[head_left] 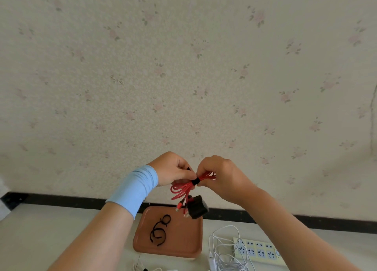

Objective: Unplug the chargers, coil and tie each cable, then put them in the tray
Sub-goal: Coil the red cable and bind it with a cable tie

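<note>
- The coiled red braided cable (pixel 184 187) is held in the air between both hands, above the far part of the tray.
- On one side of the bundle it is pinched by the curled fingers of the left hand (pixel 173 168), and on the other side by the curled fingers of the right hand (pixel 216 172).
- A black tie strap (pixel 195 182) is wrapped around the middle of the bundle, just between the two grips; a short black end is seen at the left fingers.
- A black cube-shaped charger plug (pixel 198 207) hangs under the bundle, and red connector ends (pixel 179 206) hang just beside it.
- A light blue sleeve band (pixel 136 189) is worn on the left wrist.
- The brown-orange square tray (pixel 183 242) lies on the pale surface under the hands; thin black loose ties (pixel 159 232) are curled inside it.
- Right of the tray, a tangled white cable (pixel 224 248) lies partly over a pale power strip with blue sockets (pixel 260 250).
- Behind, a wall with flowered wallpaper (pixel 183 66) and a black baseboard (pixel 61 199) are seen.
</note>
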`<state>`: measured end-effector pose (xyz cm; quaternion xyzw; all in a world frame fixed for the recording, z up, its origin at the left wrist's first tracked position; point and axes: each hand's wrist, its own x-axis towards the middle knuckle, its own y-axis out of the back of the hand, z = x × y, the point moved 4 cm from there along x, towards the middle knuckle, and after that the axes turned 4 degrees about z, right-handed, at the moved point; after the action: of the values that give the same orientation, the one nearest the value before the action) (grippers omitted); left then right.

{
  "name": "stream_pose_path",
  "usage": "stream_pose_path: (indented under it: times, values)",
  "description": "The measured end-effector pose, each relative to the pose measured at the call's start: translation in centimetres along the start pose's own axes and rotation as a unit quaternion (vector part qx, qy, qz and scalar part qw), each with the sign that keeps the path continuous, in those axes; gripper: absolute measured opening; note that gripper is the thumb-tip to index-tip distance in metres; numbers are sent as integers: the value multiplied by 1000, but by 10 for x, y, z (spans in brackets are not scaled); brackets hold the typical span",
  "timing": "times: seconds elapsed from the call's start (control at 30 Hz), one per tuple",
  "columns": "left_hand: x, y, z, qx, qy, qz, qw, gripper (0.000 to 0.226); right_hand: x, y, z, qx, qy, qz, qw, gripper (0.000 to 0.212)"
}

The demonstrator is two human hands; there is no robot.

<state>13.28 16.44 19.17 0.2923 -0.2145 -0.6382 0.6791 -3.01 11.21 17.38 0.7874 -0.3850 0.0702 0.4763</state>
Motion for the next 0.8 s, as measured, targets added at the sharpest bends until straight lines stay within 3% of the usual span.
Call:
stream_pose_path:
  times: [0.27, 0.47, 0.63, 0.8]
  values:
    - [-7, 1, 2, -135, 24, 1, 991, 20, 0, 11, -9, -9, 87, 131, 988, 17]
    - [-7, 1, 4, -192, 37, -8, 981, 27, 0, 11, -3, 19, 52, 153, 987, 17]
    - [-6, 1, 10, -145, -3, 31, 989, 11, 1, 12, 1, 27, 25, 138, 990, 15]
    - [-5, 0, 8, -63, 3, 17, 998, 18, 2, 11, 0, 26, 16, 115, 993, 14]
